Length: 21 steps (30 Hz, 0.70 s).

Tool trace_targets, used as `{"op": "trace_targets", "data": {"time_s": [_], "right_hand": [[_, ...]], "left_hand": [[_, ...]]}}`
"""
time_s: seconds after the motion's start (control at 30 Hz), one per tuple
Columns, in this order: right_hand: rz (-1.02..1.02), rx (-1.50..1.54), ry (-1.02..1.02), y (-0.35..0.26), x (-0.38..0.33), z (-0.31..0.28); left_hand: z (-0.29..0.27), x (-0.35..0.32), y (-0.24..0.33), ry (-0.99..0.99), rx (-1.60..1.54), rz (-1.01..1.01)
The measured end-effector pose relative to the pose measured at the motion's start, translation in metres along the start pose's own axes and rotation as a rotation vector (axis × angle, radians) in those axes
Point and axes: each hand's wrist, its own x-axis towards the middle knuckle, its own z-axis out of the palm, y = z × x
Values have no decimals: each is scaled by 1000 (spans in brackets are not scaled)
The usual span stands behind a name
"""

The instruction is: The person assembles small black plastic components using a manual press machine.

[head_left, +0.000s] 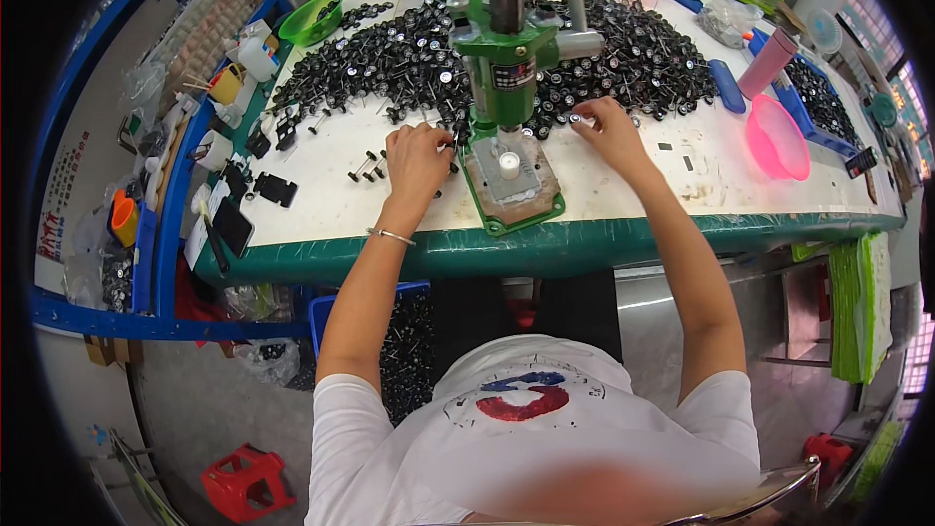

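Just small black part (577,120) at right hand (609,131) fingertips

A small rectangular black-and-red label (512,75) sits on the green press body at 12 o'clock. A clear plastic bag (726,19) lies at 1 o'clock. A white sign with red marks (60,197) hangs at 9 o'clock.

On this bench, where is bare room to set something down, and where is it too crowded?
Bare tabletop lies left of the green press, between the left hand and the black clips. Another free strip runs along the front edge, right of the right hand, up to the pink bowl. The heap of small black wheels behind the press is crowded.
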Motion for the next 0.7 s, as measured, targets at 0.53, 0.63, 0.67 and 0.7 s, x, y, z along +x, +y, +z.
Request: {"op": "trace_targets", "data": {"time_s": [0.53,0.63,0.67,0.7], "right_hand": [[-115,527,-77,-67,-24,9],[-160,563,-167,-89,-36,20],[-169,507,-171,-93,-39,23],[-179,452,-175,-95,-41,26]], "left_hand": [[-36,8,-11,122,-1168,-412],[-38,5,-4,-135,-1499,-481],[-36,4,-1,-137,-1502,-479],[-33,1,4,-170,-1615,-475]]}}
